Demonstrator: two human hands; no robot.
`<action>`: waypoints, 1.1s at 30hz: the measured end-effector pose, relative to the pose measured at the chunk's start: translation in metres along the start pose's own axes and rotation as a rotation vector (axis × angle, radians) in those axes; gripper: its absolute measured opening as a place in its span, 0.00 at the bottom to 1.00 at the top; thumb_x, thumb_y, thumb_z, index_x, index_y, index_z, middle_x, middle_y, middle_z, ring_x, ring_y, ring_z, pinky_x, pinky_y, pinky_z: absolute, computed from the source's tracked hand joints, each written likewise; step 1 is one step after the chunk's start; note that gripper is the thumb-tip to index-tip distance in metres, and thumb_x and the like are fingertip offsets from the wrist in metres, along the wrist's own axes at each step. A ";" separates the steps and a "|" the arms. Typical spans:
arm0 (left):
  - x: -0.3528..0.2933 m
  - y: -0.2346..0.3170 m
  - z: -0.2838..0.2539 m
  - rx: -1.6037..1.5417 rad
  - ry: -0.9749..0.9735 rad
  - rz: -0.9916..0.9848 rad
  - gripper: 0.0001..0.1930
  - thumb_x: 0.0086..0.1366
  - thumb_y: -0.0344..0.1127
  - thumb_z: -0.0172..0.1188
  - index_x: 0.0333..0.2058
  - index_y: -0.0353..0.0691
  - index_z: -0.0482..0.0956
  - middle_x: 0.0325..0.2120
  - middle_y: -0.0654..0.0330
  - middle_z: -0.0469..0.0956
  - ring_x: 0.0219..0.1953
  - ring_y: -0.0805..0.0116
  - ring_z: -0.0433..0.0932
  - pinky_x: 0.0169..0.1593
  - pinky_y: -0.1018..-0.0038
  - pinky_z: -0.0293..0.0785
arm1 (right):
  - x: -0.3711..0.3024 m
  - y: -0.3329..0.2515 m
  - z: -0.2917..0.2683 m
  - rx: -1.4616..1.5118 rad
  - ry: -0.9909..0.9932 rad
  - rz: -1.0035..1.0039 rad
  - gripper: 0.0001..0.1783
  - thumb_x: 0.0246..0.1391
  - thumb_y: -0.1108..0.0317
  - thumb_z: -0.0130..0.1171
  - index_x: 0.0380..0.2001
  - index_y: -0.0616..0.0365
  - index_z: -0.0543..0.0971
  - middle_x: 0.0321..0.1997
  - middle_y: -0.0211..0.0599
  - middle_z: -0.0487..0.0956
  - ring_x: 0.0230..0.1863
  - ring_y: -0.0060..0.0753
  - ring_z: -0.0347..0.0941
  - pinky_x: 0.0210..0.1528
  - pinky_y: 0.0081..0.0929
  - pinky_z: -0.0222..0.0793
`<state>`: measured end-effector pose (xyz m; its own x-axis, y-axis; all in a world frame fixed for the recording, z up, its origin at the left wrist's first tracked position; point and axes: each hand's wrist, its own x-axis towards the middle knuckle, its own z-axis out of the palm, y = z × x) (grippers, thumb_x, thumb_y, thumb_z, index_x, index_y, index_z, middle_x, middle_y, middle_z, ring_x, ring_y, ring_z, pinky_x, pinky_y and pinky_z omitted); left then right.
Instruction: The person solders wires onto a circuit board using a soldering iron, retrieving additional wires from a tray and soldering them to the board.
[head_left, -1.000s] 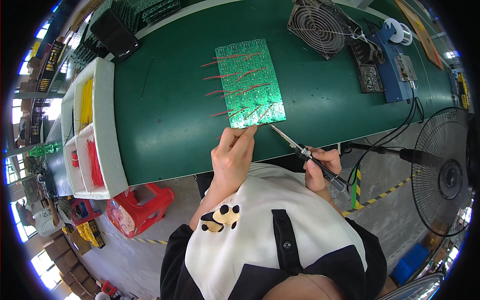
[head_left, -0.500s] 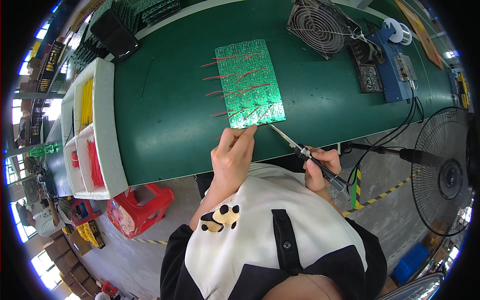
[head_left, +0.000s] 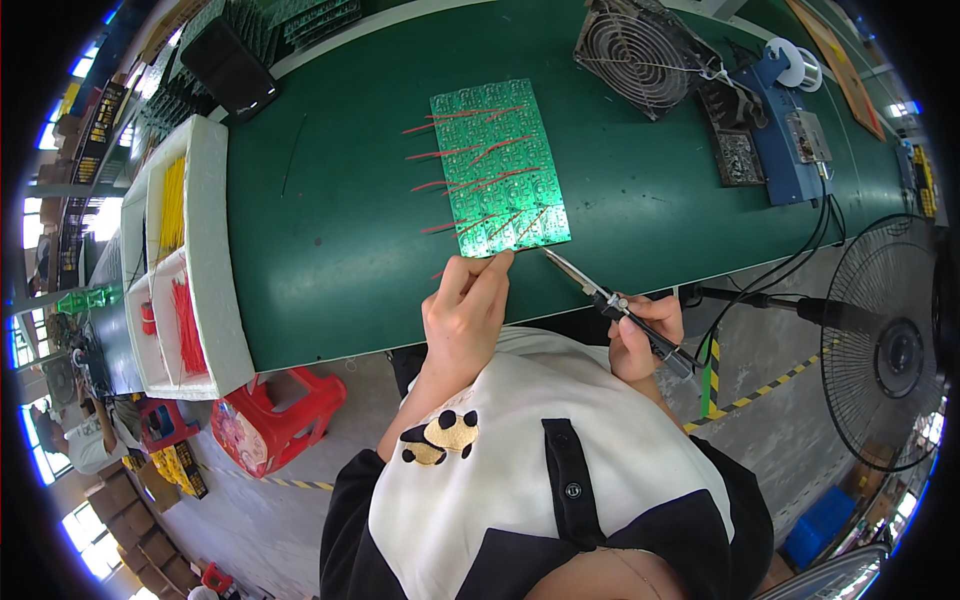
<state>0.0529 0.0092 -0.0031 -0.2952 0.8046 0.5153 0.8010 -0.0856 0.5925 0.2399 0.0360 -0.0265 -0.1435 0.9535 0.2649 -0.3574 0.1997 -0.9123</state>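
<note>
A green panel of circuit boards (head_left: 500, 165) lies on the bench, with several red wires (head_left: 505, 178) across it, some sticking out past its left edge. My left hand (head_left: 465, 308) is at the panel's near edge, thumb and fingers pinched on a thin red wire; one end of it pokes out left of the hand. In my right hand (head_left: 647, 335) is a soldering iron (head_left: 580, 280), slanting up and left. Its tip is close to the panel's near right corner; whether it touches is too small to tell.
A white foam box (head_left: 215, 260) with yellow and red wires stands at the left. Beyond the panel, to the right, are a metal-grilled fan (head_left: 645, 65), a blue soldering stand (head_left: 775, 130) and a solder spool (head_left: 797, 65). The iron's black cable (head_left: 770, 275) hangs over the bench edge.
The soldering iron's tip has shifted very slightly right, with my right hand tilting a little. My left hand and the panel stay put.
</note>
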 end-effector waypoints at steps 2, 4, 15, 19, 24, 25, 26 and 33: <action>0.000 0.000 0.001 0.000 0.015 0.034 0.13 0.44 0.18 0.60 0.31 0.38 0.79 0.22 0.64 0.66 0.14 0.76 0.67 0.17 0.78 0.64 | 0.002 0.002 0.001 -0.003 0.038 -0.046 0.08 0.45 0.76 0.52 0.29 0.61 0.64 0.15 0.32 0.66 0.20 0.20 0.61 0.40 0.25 0.63; 0.002 0.003 0.001 0.003 -0.017 -0.039 0.12 0.45 0.17 0.60 0.30 0.39 0.81 0.22 0.62 0.69 0.16 0.75 0.71 0.20 0.79 0.67 | 0.005 0.004 0.002 0.013 0.060 -0.068 0.08 0.45 0.76 0.52 0.29 0.61 0.64 0.14 0.31 0.66 0.19 0.20 0.61 0.40 0.27 0.63; 0.008 0.009 -0.016 0.130 0.031 0.021 0.16 0.42 0.29 0.67 0.34 0.44 0.81 0.31 0.65 0.72 0.12 0.78 0.62 0.17 0.82 0.63 | 0.014 -0.001 0.003 0.026 0.189 -0.126 0.13 0.40 0.71 0.55 0.28 0.63 0.65 0.18 0.39 0.67 0.14 0.23 0.61 0.19 0.17 0.58; 0.011 -0.005 -0.063 0.232 0.120 0.018 0.18 0.40 0.28 0.67 0.36 0.44 0.80 0.30 0.62 0.74 0.16 0.74 0.66 0.19 0.79 0.66 | 0.027 -0.003 -0.014 -0.063 0.305 -0.226 0.10 0.42 0.74 0.52 0.28 0.63 0.64 0.21 0.37 0.64 0.15 0.22 0.58 0.19 0.15 0.57; 0.036 -0.092 -0.200 0.738 0.325 -0.227 0.02 0.52 0.29 0.57 0.26 0.41 0.77 0.23 0.58 0.75 0.26 0.60 0.75 0.29 0.68 0.71 | 0.045 0.002 -0.020 -0.072 0.318 -0.254 0.07 0.43 0.75 0.50 0.28 0.63 0.65 0.19 0.35 0.64 0.15 0.20 0.58 0.21 0.13 0.58; 0.039 -0.109 -0.231 0.883 0.290 -0.224 0.04 0.54 0.31 0.56 0.27 0.40 0.77 0.23 0.57 0.75 0.26 0.58 0.75 0.30 0.68 0.70 | 0.047 0.000 -0.015 -0.056 0.308 -0.262 0.07 0.43 0.75 0.50 0.28 0.63 0.65 0.19 0.35 0.64 0.15 0.20 0.58 0.21 0.13 0.58; 0.037 -0.131 -0.256 0.894 0.267 -0.271 0.05 0.54 0.33 0.55 0.27 0.40 0.77 0.24 0.55 0.76 0.27 0.57 0.75 0.31 0.67 0.70 | 0.048 -0.003 -0.008 -0.061 0.321 -0.237 0.07 0.43 0.76 0.49 0.28 0.63 0.65 0.19 0.34 0.65 0.15 0.20 0.58 0.22 0.13 0.59; 0.008 -0.291 -0.386 0.931 0.227 -0.667 0.08 0.49 0.37 0.58 0.26 0.41 0.79 0.27 0.51 0.77 0.32 0.55 0.77 0.37 0.64 0.71 | 0.046 -0.003 0.003 -0.073 0.276 -0.220 0.06 0.43 0.76 0.49 0.28 0.62 0.65 0.15 0.32 0.64 0.14 0.18 0.57 0.23 0.14 0.58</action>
<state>-0.3834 -0.1865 0.0679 -0.8127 0.3960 0.4274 0.4968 0.8542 0.1533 0.2321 0.0788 -0.0105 0.1874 0.9090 0.3722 -0.2834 0.4128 -0.8656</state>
